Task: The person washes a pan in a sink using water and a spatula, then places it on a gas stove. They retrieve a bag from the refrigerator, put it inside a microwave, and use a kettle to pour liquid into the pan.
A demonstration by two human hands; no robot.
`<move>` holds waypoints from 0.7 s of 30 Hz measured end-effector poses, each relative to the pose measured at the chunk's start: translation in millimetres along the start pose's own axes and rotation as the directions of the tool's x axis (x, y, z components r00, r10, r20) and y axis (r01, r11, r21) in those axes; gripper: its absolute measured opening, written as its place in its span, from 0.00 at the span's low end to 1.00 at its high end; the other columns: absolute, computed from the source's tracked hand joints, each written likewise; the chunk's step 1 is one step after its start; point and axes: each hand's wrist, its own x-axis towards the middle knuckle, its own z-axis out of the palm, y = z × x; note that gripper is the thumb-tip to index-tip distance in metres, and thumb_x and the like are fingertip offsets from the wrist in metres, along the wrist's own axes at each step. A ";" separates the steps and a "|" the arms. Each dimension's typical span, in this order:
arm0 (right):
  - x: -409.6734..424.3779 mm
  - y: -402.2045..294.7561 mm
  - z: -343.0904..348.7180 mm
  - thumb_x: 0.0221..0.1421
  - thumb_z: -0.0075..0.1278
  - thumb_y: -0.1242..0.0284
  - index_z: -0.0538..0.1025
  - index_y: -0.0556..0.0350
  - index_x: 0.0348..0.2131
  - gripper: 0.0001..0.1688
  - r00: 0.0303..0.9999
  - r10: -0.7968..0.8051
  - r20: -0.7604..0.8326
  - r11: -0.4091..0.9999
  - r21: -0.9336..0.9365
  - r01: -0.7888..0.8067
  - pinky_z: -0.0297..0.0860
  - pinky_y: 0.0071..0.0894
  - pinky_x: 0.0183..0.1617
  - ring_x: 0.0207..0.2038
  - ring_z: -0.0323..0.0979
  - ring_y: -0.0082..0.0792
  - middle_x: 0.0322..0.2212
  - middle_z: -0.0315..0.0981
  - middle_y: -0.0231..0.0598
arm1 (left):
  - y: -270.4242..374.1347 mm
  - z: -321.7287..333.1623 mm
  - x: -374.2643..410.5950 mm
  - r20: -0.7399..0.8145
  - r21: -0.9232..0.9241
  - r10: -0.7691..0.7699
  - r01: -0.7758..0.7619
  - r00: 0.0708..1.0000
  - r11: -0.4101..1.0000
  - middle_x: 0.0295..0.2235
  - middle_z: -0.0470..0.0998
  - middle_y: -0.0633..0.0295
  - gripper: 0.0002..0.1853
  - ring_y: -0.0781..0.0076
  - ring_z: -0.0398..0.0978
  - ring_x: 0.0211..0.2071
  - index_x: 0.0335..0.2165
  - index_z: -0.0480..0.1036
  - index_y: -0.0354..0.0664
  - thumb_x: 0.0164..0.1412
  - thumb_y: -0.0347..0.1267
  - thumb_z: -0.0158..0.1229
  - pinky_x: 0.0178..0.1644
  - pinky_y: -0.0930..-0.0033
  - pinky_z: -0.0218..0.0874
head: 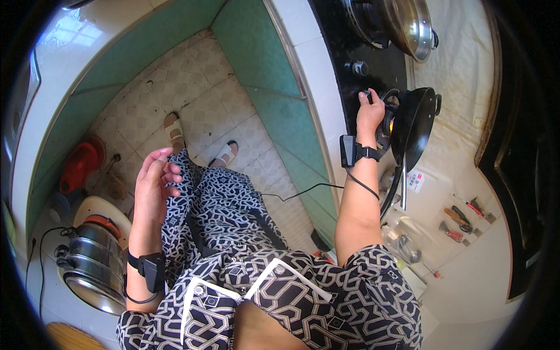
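My right hand [370, 111] reaches to the black gas stove [339, 33], its fingertips closed around the nearer control knob [366, 93]. Right beside that hand, an orange-yellow flame [391, 126] shows at the burner under a black wok [415, 129]. The wok's long handle extends back along my forearm. A second stove knob [360, 68] is just beyond my fingers. My left hand [153, 179] hangs over the floor at my side with nothing in it, fingers apart and slightly curled. Each wrist wears a strapped black device.
A steel pan [413, 28] stands at the far burner. Tools hang on the wall [459, 218] to the right, near clear plastic containers [402, 240]. At left are a stacked steel steamer [96, 258] and a red plastic basin [83, 166]. A black cable [302, 191] runs from my right wrist.
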 end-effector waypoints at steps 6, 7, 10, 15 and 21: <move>2.5 6.5 2.4 0.47 0.59 0.69 0.78 0.56 0.42 0.20 1.000 0.007 -0.010 1.000 0.004 -0.007 0.64 0.39 0.51 0.44 0.70 0.50 0.40 0.72 0.53 | -3.6 4.3 3.4 -0.004 0.012 0.006 -0.006 1.000 1.000 0.27 0.70 0.68 0.18 0.83 0.69 0.25 0.47 0.66 0.43 0.64 0.42 0.47 0.21 0.83 0.59; 3.3 10.1 3.7 0.46 0.59 0.69 0.78 0.56 0.41 0.20 1.000 0.000 -0.028 1.000 0.005 0.001 0.65 0.38 0.50 0.43 0.70 0.50 0.39 0.73 0.54 | -4.5 6.6 4.3 -0.009 0.011 0.002 -0.002 1.000 1.000 0.27 0.70 0.68 0.18 0.83 0.69 0.25 0.47 0.66 0.44 0.63 0.42 0.47 0.21 0.83 0.59; 3.9 13.0 5.0 0.46 0.60 0.69 0.78 0.56 0.41 0.21 0.999 -0.003 -0.036 1.000 0.010 0.003 0.65 0.38 0.50 0.42 0.71 0.50 0.39 0.73 0.54 | -4.9 7.7 5.1 -0.009 0.015 -0.004 0.004 1.000 1.000 0.27 0.70 0.68 0.18 0.82 0.68 0.25 0.47 0.67 0.44 0.63 0.42 0.48 0.21 0.83 0.58; 10.0 22.8 6.6 0.46 0.60 0.69 0.78 0.55 0.42 0.21 1.000 0.018 0.004 1.000 0.025 -0.018 0.65 0.39 0.51 0.44 0.70 0.50 0.40 0.72 0.53 | -8.6 13.4 7.7 -0.005 0.020 0.001 -0.001 1.000 1.000 0.27 0.69 0.68 0.19 0.82 0.68 0.25 0.47 0.66 0.44 0.63 0.42 0.48 0.21 0.82 0.58; 10.8 27.2 7.3 0.45 0.60 0.71 0.78 0.55 0.41 0.20 1.000 0.005 -0.021 1.000 0.010 -0.004 0.65 0.36 0.49 0.41 0.72 0.47 0.37 0.74 0.53 | -8.4 15.9 8.6 0.025 0.027 0.002 -0.002 1.000 1.000 0.28 0.71 0.67 0.18 0.82 0.70 0.26 0.47 0.66 0.43 0.63 0.41 0.47 0.22 0.83 0.60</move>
